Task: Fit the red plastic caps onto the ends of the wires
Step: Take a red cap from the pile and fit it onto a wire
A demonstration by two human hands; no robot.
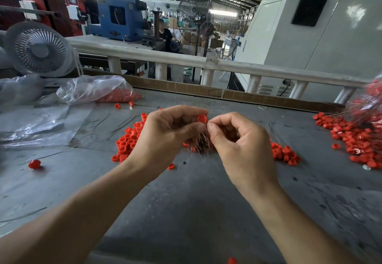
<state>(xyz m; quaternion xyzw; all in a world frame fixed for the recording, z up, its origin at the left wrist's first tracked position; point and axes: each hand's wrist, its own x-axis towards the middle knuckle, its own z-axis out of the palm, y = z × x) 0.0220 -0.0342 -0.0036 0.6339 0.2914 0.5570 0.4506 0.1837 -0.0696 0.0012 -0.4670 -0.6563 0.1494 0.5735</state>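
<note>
Over the middle of the grey table (pixel 186 197), my left hand (pixel 165 133) pinches one red cap (pixel 202 118) between thumb and forefinger. My right hand (pixel 237 139) is right beside it, thumb and forefinger pinched at a thin wire by the cap. A bundle of thin coppery wires (pixel 201 144) hangs below, between the two hands; which hand holds it I cannot tell. Loose red caps lie in a pile (pixel 129 139) under my left hand and in a smaller pile (pixel 284 153) to the right of my right hand.
A clear plastic bag of red caps (pixel 99 91) lies at the back left beside a white fan (pixel 39 49). A heap of capped wires (pixel 357 137) fills the right edge. Stray wires (pixel 122 125) and single caps dot the table. A white rail (pixel 206 62) runs behind it.
</note>
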